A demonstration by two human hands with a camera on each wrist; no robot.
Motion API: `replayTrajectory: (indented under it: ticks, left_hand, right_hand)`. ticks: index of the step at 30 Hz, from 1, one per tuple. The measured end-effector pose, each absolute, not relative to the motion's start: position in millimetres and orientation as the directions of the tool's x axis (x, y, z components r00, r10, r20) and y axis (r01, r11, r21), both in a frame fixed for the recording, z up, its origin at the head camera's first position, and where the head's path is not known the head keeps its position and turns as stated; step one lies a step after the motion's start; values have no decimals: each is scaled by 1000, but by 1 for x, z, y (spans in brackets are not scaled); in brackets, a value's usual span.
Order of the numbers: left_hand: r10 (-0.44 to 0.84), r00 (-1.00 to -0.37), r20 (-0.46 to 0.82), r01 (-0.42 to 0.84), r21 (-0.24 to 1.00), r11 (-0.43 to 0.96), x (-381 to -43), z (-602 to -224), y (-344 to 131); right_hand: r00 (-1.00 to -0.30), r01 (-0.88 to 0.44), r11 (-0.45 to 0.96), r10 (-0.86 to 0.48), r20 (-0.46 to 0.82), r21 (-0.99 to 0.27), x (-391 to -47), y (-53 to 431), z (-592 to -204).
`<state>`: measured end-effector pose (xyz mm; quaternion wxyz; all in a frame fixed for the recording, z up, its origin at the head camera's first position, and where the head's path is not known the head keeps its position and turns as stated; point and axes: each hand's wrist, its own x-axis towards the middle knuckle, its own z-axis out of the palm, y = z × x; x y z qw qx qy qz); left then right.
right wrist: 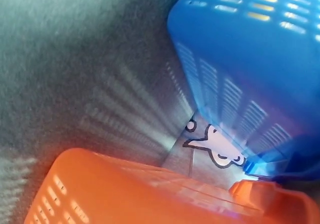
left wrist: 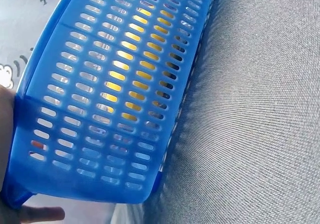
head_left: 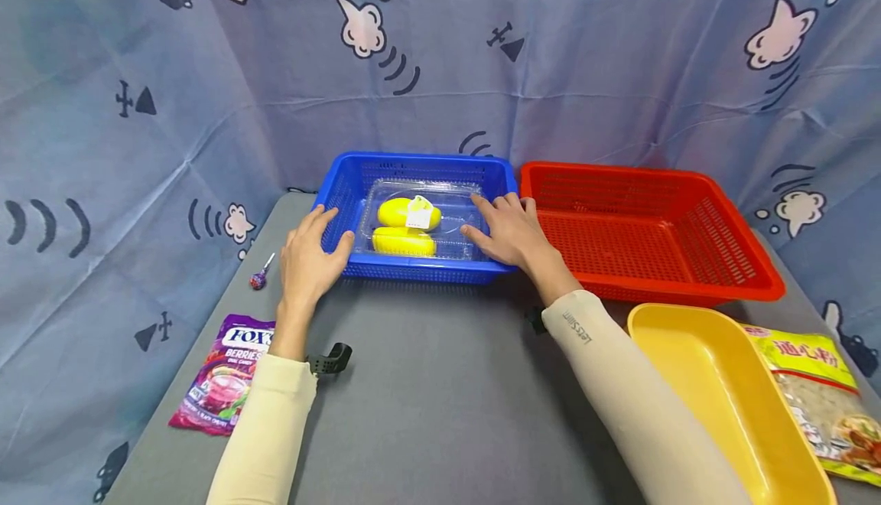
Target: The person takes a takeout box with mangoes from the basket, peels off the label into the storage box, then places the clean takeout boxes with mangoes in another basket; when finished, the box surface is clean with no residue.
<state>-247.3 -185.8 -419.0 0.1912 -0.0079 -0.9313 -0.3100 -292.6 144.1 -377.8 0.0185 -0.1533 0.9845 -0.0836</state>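
Note:
A blue perforated basket sits at the back of the table. Inside lies a clear plastic box with two yellow oblong items in it, the rear item overlapped by a white label and the front item beside it. My left hand grips the basket's front left corner; its thumb is over the rim and a finger shows outside in the left wrist view. My right hand lies across the right rim, fingers spread, with thumb and index finger reaching over the clear box.
Right of the blue basket stands a red basket, rims close together. A yellow tray and a noodle packet lie front right. A purple candy bag and a lollipop are at left. A patterned curtain hangs behind.

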Motion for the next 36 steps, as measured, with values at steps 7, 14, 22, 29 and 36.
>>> replayTrajectory:
  ticks: [7, 14, 22, 29, 36]
  left_hand:
    - [-115, -922, 371, 138, 591, 795, -248, -421, -187]
    - [-124, -923, 365, 132, 602, 788, -247, -421, -187]
    - [-126, -920, 371, 139, 611, 780, -249, -423, -187]
    - [-133, -910, 393, 152, 616, 773, -250, -425, -189]
    - [-137, -910, 392, 157, 630, 760, -250, -425, -189]
  right_hand:
    - [-948, -292, 936, -310, -65, -198, -299, 145, -377]
    - [-938, -301, 917, -334, -93, -260, -303, 146, -373]
    - [-941, -286, 887, -331, -67, -361, -302, 147, -370]
    - [-946, -284, 822, -323, 8, -493, -304, 150, -373]
    - [-951, -272, 722, -301, 65, -636, -303, 151, -372]
